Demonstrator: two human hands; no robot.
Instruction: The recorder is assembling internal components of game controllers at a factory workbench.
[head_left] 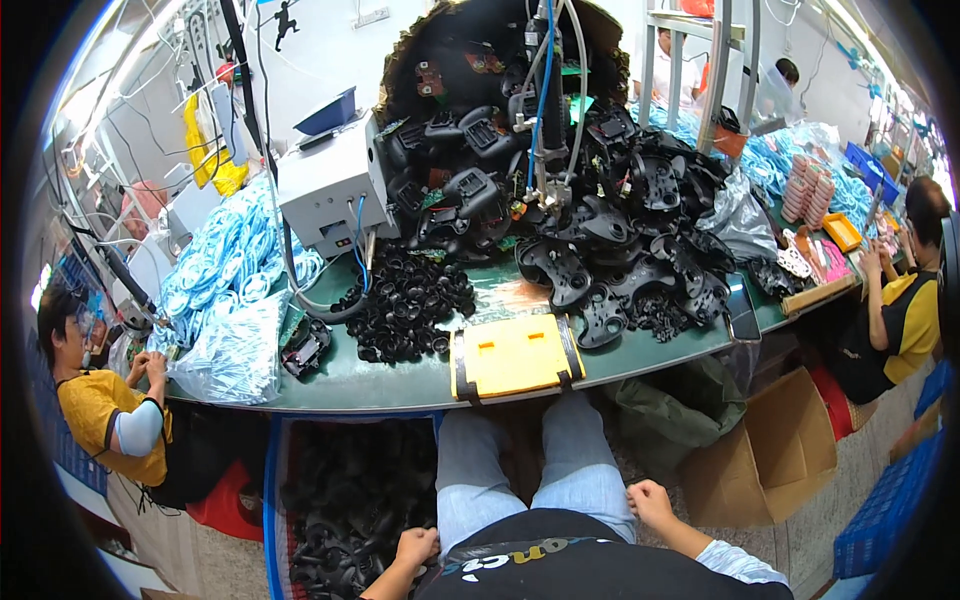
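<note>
My left hand [417, 545] rests beside my left thigh, fingers curled in, above a blue-rimmed crate [272, 500] full of black controller parts. Beside my right thigh is my right hand [652, 502], closed in a loose fist; I see nothing held in either. In front of me, at the table's near edge, lies a yellow fixture [515, 355] with two slots and black straps at its sides. Black controller shells [555, 270] are heaped behind it to the right. A pile of small black thumbstick caps [410, 300] sits to its left.
A grey machine box [335, 185] and bundled light-blue cables [225, 250] stand at left on the green table [350, 385]. A vertical tool [545, 120] hangs over the pile. A cardboard box [770, 450] is on the floor at right. Co-workers sit at left [115, 415] and right [900, 290].
</note>
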